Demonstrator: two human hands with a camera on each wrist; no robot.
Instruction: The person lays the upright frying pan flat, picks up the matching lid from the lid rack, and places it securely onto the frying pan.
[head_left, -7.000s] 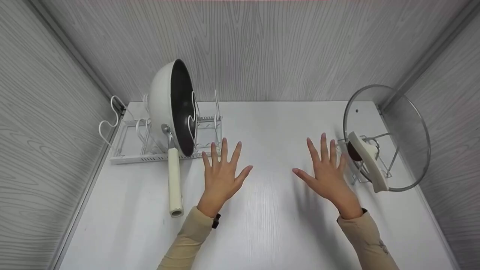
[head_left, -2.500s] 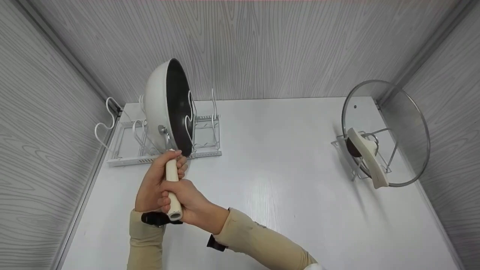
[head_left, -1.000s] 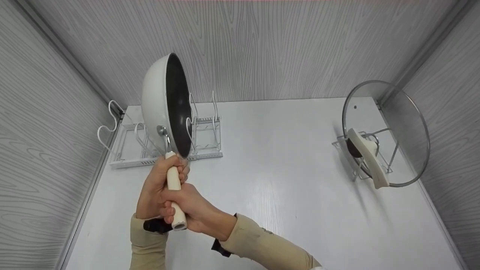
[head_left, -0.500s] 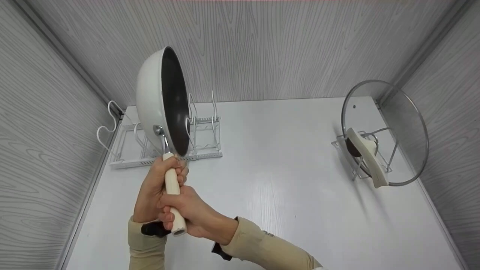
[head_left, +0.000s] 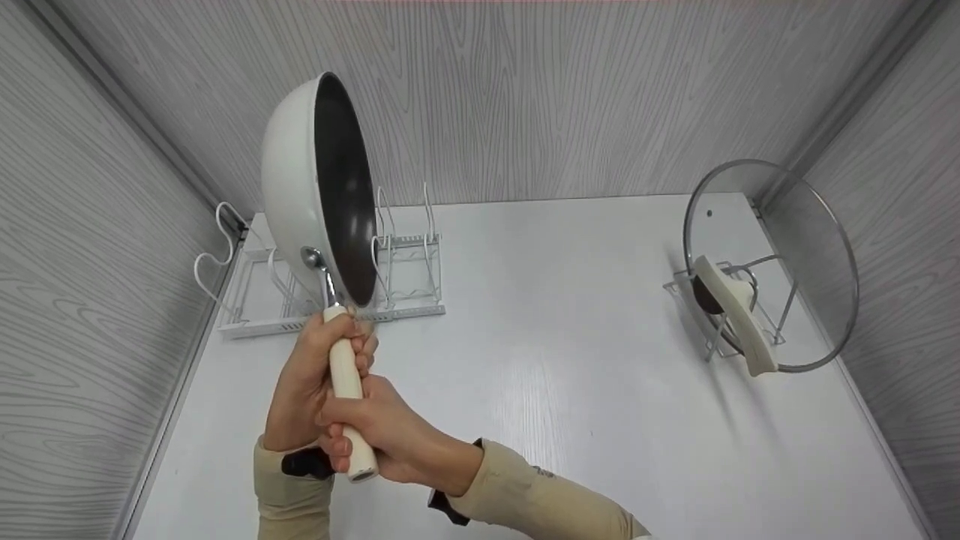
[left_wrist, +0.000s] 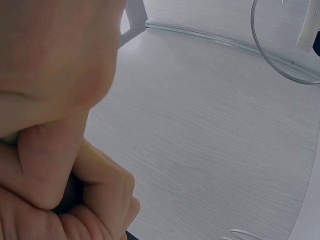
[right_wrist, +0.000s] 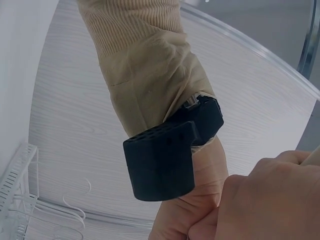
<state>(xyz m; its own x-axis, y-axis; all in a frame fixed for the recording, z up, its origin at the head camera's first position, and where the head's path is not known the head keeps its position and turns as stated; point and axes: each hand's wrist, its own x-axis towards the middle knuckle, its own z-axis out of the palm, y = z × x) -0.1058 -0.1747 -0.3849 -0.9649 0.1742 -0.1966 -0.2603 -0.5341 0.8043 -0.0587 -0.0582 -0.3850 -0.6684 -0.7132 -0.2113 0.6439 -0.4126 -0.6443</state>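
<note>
- The left hand [head_left: 300, 382] has its fingers curled round the handle [head_left: 346, 367] of the pan [head_left: 300, 176], high up, next to the metal neck [head_left: 329, 289] that joins the two.
- The right hand [head_left: 390, 431] grips the same handle lower down, its fingers wrapped round it close to the left hand; the hollow end of the handle sticks out below.
- The pan is on the person's left, on its side over the rack [head_left: 412, 310], white outside to the left and dark inside to the right. Its rim leans a little to the left at the top.
- The pan hides the middle of the rack, and I cannot tell whether the two touch.
- The rack is white wire, set on the counter [head_left: 555, 352] near the back wall [head_left: 540, 97].
- Well apart, on the person's right, a glass lid [head_left: 799, 262] with a metal rim rests tilted in a wire stand [head_left: 787, 311]. The cream lid handle [head_left: 739, 319] faces left.
- Both arms wear tan sleeves [head_left: 555, 491], with a black device [right_wrist: 160, 165] at the left wrist.
- In the left wrist view the gripping fingers fill the left side, and part of the lid shows at top right. In the right wrist view the rack shows at lower left.
</note>
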